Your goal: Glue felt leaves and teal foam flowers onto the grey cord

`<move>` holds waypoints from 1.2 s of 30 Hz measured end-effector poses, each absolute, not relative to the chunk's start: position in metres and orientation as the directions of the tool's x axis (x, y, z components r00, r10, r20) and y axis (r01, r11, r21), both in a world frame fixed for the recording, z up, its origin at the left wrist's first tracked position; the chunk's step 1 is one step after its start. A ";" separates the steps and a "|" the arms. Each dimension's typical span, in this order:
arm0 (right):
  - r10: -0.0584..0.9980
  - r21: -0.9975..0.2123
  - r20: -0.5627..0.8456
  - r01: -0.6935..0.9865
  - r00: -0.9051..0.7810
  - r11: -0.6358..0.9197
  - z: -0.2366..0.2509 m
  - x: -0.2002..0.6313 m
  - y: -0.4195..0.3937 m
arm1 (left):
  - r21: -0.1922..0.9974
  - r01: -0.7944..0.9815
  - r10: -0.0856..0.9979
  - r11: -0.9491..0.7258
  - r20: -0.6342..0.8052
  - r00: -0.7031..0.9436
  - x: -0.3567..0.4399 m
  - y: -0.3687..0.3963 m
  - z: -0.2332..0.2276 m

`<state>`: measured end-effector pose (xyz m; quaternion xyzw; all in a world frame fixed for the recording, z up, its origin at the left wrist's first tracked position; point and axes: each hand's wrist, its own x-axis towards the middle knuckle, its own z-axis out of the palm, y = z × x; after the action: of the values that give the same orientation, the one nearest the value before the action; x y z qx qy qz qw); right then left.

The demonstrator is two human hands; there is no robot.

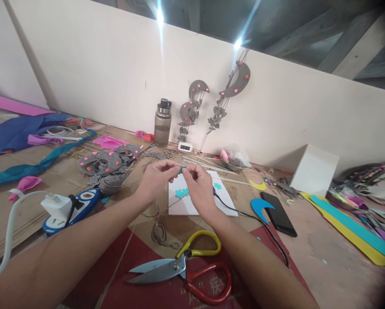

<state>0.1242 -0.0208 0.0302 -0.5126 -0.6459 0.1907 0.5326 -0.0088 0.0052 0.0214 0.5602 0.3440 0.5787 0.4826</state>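
Observation:
My left hand point(158, 178) and my right hand point(200, 189) meet over a white board point(226, 206). Their fingertips pinch a small teal piece point(182, 168) between them; the fingers cover most of it, so its shape is unclear. Light teal flower-shaped cutouts point(181, 193) lie on the board, with another teal flower point(217, 186) right of my hand. A thin cord runs below my hands towards a loose grey cord bundle point(159, 234). Open-bladed scissors point(176, 266) with one yellow and one red handle lie between my forearms.
A black phone point(280, 214) and blue crescent point(260, 208) lie right of a black cable point(253, 215). Left are a power strip point(86, 204) and grey crescent decorations point(105, 163). A bottle point(162, 124) and small digital display point(185, 147) stand at the wall, near hanging crescents point(242, 79).

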 end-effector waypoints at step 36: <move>0.879 -0.813 0.456 0.466 0.140 0.347 0.026 0.125 -0.013 | 0.964 -0.228 0.967 -0.138 0.181 0.181 -0.007 0.002 0.027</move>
<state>0.1248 -0.0125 0.0256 -0.5372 -0.6262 0.1944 0.5306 -0.0074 0.0020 0.0272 0.5297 0.3485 0.5369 0.5565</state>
